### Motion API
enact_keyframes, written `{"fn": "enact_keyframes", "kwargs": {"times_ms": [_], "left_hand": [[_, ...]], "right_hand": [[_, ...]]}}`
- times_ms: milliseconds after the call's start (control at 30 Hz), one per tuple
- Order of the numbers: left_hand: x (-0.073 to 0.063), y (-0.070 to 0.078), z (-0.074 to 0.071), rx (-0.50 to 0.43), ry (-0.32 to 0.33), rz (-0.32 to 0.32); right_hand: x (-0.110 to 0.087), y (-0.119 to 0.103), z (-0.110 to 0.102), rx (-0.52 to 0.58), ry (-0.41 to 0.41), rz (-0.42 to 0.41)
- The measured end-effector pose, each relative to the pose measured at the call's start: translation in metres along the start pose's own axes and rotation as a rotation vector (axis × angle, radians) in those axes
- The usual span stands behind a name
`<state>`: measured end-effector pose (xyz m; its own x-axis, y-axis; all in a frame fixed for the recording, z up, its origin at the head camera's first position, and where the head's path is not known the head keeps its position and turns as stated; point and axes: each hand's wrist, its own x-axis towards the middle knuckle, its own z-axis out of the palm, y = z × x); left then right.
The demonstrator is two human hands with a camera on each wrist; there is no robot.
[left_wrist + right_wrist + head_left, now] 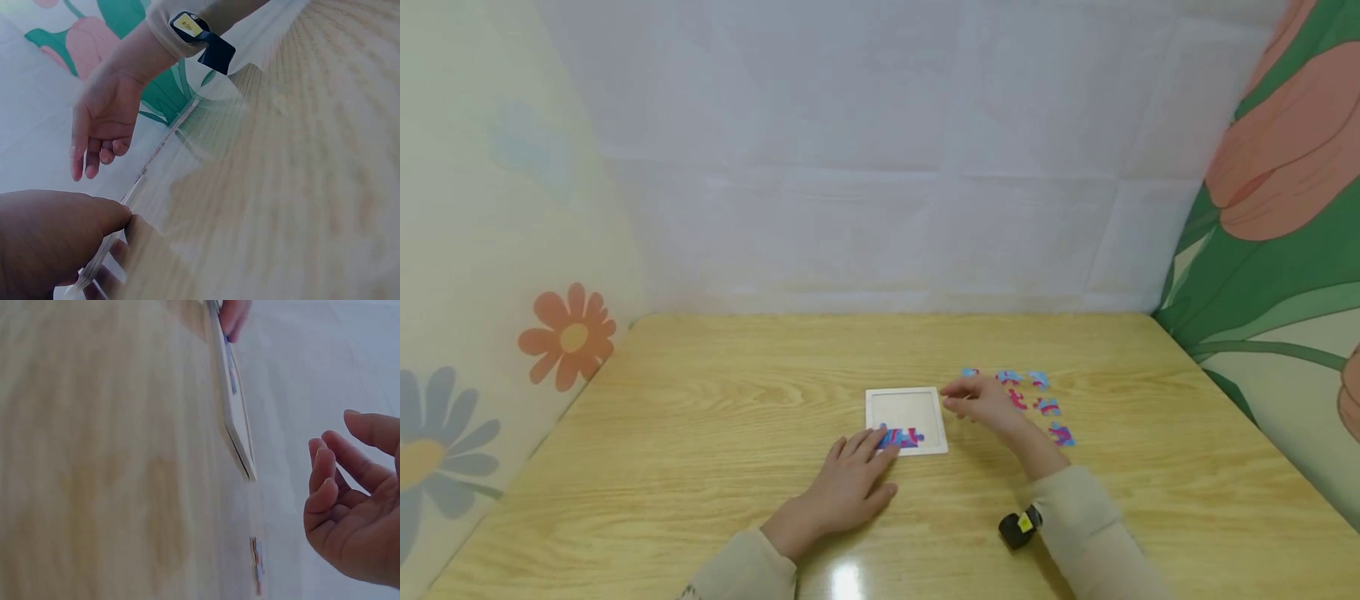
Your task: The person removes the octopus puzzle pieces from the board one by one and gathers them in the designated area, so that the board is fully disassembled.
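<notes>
A white square puzzle frame (936, 417) lies on the table, with joined blue, pink and purple jigsaw pieces (912, 437) along its near edge. My left hand (841, 490) rests with extended fingers over the frame's near-left corner; its fingertips touch the pieces there. Just above the frame's right side hovers my right hand (988, 404), its fingers loosely bent. In the right wrist view, the thumb and fingers of that hand (359, 506) are apart and nothing shows between them. Several loose jigsaw pieces (1047, 407) lie beyond and to the right of this hand, which partly hides some.
The wooden table (737, 400) runs back to a white cloth (880, 167). Flower-patterned walls stand at left and right. A black wrist camera (1018, 529) sticks out from the right sleeve (1086, 517), low over the table.
</notes>
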<state>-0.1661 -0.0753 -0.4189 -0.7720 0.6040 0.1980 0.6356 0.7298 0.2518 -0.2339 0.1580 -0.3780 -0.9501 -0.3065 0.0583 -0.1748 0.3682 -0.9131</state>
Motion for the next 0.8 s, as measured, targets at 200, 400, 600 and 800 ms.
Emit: {"fn": "enact_keyframes", "kwargs": {"times_ms": [200,400,600,800], "left_hand": [[0.0,0.002,-0.003,0.003,-0.027,-0.011],[-0.001,0.004,-0.005,-0.011,-0.023,-0.024],[-0.001,0.003,-0.005,-0.013,-0.032,-0.025],[-0.001,0.001,-0.004,-0.023,-0.028,-0.032]], "right_hand": [[-0.002,-0.007,0.013,0.056,-0.024,0.0],[0.004,0.004,0.023,0.099,-0.031,-0.038],[0.003,0.01,0.032,0.041,-0.01,0.007],[-0.001,0.012,0.041,0.0,-0.009,0.032]]}}
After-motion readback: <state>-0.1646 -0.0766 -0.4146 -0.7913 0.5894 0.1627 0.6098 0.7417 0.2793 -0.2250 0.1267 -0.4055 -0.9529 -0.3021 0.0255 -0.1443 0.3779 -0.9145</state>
